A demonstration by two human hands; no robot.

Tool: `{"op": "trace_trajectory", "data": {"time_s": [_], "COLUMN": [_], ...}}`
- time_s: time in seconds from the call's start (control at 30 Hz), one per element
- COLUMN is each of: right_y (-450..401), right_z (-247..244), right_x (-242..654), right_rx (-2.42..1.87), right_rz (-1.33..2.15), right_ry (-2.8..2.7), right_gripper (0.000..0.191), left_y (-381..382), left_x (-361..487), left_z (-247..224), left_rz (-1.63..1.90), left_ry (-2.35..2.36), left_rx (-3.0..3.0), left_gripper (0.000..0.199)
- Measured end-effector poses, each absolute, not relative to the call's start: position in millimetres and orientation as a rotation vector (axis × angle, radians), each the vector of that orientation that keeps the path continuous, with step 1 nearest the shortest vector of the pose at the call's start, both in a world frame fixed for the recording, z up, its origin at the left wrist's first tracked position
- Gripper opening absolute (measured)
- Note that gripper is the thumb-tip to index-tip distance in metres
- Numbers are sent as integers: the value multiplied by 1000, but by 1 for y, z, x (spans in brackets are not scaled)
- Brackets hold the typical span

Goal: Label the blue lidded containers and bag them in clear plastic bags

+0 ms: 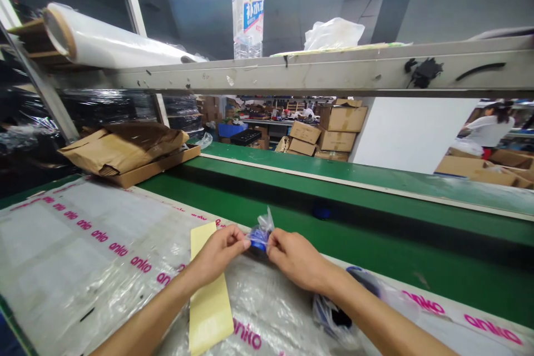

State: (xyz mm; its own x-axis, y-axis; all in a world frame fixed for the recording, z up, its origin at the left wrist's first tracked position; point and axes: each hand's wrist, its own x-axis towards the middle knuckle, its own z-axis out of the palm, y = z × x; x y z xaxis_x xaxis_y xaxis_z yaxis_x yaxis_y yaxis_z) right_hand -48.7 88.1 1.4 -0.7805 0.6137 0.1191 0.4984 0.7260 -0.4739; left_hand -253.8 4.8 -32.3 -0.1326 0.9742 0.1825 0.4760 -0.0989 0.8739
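Observation:
A small clear plastic bag with a round blue item in it is held up between my two hands, just above the near edge of the green belt. My left hand pinches the bag's left side between thumb and forefinger. On its right side, my right hand grips the bag with closed fingers. What exactly the blue item is, I cannot make out. Beneath my left forearm lies a pale yellow paper strip. Beside my right forearm are dark, blue-edged items in clear plastic bags, partly hidden by the arm.
A green conveyor belt runs across, with a blue round item on it. Brown paper packets lie in a cardboard tray at left. Overhead, a metal shelf carries a bottle and a film roll. A person is far right.

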Motion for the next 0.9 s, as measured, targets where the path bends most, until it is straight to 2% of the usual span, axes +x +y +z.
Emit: {"op": "trace_trajectory", "data": {"time_s": [0.1, 0.2, 0.33, 0.47, 0.63, 0.9], "right_y": [89, 88, 83, 74, 64, 63], "right_z": [1, 6, 21, 32, 34, 42], "right_x": [-49, -47, -39, -29, -14, 22], "right_rx": [-867, -937, -1045, -1067, -1060, -1066], "right_rz": [757, 745, 550, 271, 3, 43], "right_ry": [-2584, -2528, -2498, -2570, -2683, -2656], "right_gripper": [19, 19, 13, 21, 23, 21], "left_y": [7, 5, -1, -5, -5, -26], "left_x": [-251, -243, -234, -230, -219, -209], "left_z": [-32, -26, -9, 2, -3, 3], "left_rz": [1244, 1284, 1330, 1335, 1291, 1113], "left_ry": [1607, 1611, 1693, 1689, 1615, 1429], "left_rx": [1515, 1471, 1449, 1395, 1339, 1371], "left_gripper": [31, 28, 16, 5, 8, 16]}}
